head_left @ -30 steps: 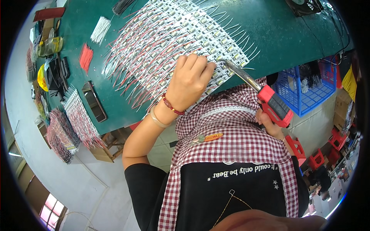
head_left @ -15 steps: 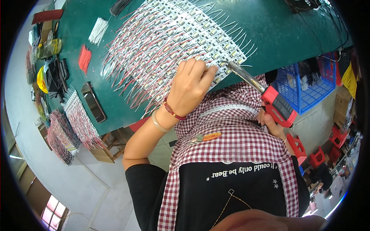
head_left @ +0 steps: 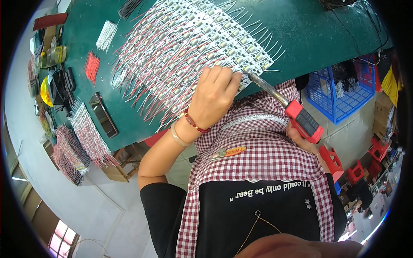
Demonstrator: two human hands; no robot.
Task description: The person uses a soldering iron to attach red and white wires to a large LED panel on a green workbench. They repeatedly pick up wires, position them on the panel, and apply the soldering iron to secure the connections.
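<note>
A wide sheet of small white circuit boards [head_left: 223, 43], set with pale components and fringed with red and white wires, lies at the near edge of the green table. My left hand [head_left: 214, 89] rests on its near edge, thumb and fingers pinched together; whatever they hold is hidden. In my right hand [head_left: 301, 141] is a red and black soldering iron [head_left: 304, 123], gripped by its handle, which covers part of my fingers. The iron's tip meets the near boards right beside my left fingertips.
On the green table [head_left: 301, 47] lie red wires [head_left: 92, 68], white wires [head_left: 106, 36], black wires [head_left: 129, 7] and a phone [head_left: 103, 114]. Another wired board strip [head_left: 90, 133] hangs over the left edge. A blue basket [head_left: 342, 105] stands at right, near red stools [head_left: 330, 163].
The soldering iron and my right hand have moved slightly left, bringing the tip closer to my left fingertips. My left hand stays nearly in place, still pinched.
</note>
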